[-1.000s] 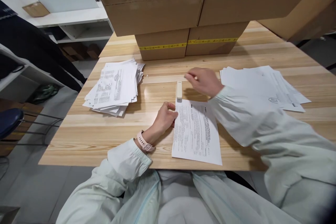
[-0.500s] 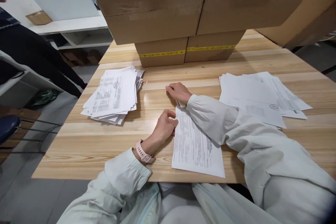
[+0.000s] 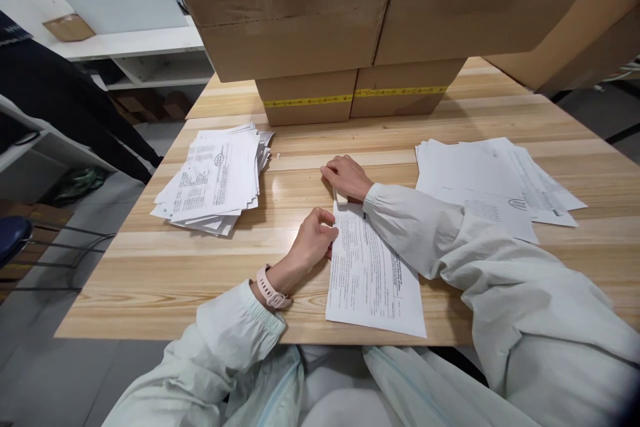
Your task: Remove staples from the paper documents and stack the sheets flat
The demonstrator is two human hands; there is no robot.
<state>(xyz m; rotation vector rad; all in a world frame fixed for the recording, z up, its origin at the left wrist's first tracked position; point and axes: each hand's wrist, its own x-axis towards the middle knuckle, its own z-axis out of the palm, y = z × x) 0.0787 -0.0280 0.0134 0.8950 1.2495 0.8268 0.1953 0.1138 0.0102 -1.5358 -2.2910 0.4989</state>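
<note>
A printed sheet of paper [image 3: 370, 273] lies before me near the table's front edge. My left hand [image 3: 316, 238], a pink watch band on its wrist, is closed at the sheet's upper left edge, thumb and forefinger pinching it. My right hand [image 3: 347, 177] rests beyond the sheet's top edge, fingers bent and together, pointing left. Below its palm pokes out the end of a small whitish object [image 3: 341, 199] at the sheet's top left corner; the hand hides the rest, and its kind is unclear. My right sleeve covers the sheet's upper right part.
A stack of printed papers [image 3: 215, 177] sits to the left and a spread pile of papers [image 3: 465, 173] to the right. Large cardboard boxes [image 3: 300, 20] stand at the back of the wooden table [image 3: 200, 293]. A person in dark trousers [image 3: 75, 93] stands at the far left.
My right hand has shifted slightly right, and a bit more of the sheet's top shows. My left hand keeps its place at the sheet's edge.
</note>
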